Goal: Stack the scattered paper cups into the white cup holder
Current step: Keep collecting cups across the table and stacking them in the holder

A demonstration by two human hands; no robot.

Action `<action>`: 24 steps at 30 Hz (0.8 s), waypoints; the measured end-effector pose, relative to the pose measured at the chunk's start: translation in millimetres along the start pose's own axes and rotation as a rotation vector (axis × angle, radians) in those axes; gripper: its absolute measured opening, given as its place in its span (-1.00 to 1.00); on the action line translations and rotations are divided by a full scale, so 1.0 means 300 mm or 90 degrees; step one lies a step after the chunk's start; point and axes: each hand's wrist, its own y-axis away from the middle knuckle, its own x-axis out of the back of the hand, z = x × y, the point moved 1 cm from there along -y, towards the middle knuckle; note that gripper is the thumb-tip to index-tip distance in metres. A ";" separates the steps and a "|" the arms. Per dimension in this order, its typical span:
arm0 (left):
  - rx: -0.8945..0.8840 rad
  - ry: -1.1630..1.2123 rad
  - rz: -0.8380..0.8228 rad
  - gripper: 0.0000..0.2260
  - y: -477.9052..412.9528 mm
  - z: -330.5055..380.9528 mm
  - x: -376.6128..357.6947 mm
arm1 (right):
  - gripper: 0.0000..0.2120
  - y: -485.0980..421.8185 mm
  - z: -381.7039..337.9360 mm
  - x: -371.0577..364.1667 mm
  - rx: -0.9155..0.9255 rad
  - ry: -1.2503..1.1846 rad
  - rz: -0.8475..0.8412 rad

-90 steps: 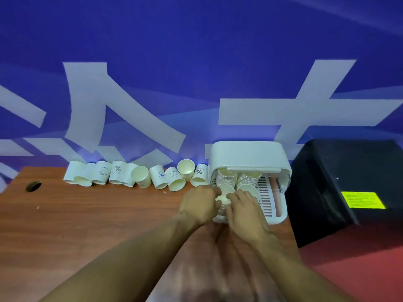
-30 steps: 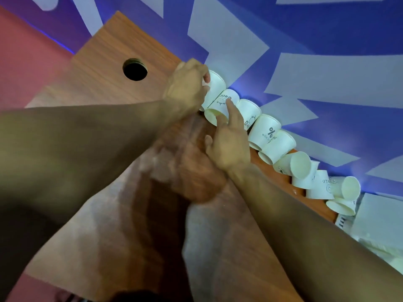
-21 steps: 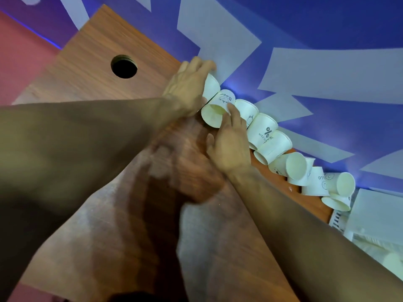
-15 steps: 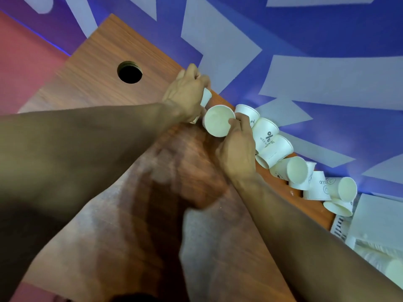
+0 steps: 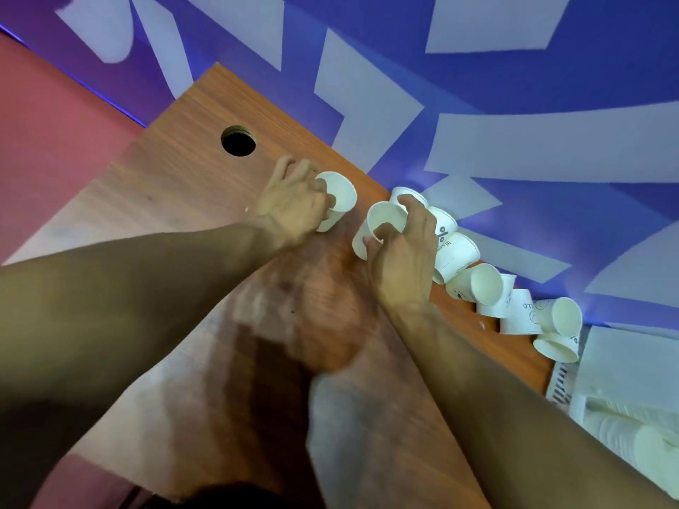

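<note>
One white paper cup (image 5: 340, 196) is gripped in the left hand (image 5: 294, 207), fingers curled round its side, centre frame. Second white paper cup (image 5: 384, 220) is in the right hand (image 5: 404, 259), thumb hooked inside the rim, fingers over the top. The two cups are near, not touching. Loose white paper cups (image 5: 481, 288) run down-right along the far edge of the brown wooden tabletop (image 5: 176, 200) to the white plastic cup holder (image 5: 632, 361), lower right. Round cable hole (image 5: 238, 141) upper left.

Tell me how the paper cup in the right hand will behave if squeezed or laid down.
Probably light: the right hand holds the paper cup by fingertips alone. Its thin open rim would likely dent if squeezed hard. Laid sideways, its tapered wall may roll in a curve.
</note>
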 end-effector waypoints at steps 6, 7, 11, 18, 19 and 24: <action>-0.052 -0.062 0.067 -0.74 0.129 0.108 0.083 | -0.91 0.129 0.013 0.082 0.092 0.140 0.037; -0.075 -0.063 0.060 -0.74 0.147 0.132 0.101 | -0.93 0.156 0.017 0.098 0.111 0.147 0.031; -0.137 -0.065 0.012 -0.82 0.233 0.232 0.165 | -0.92 0.290 0.039 0.171 0.150 0.144 -0.033; -0.231 -0.102 -0.006 -0.84 0.363 0.389 0.267 | -0.86 0.482 0.141 0.298 0.069 0.114 -0.034; -0.229 -0.107 0.001 -0.85 0.377 0.419 0.286 | -0.86 0.502 0.159 0.321 0.069 0.119 -0.018; -0.203 -0.084 0.058 -0.85 0.430 0.618 0.415 | -0.86 0.594 0.274 0.453 0.076 0.104 0.080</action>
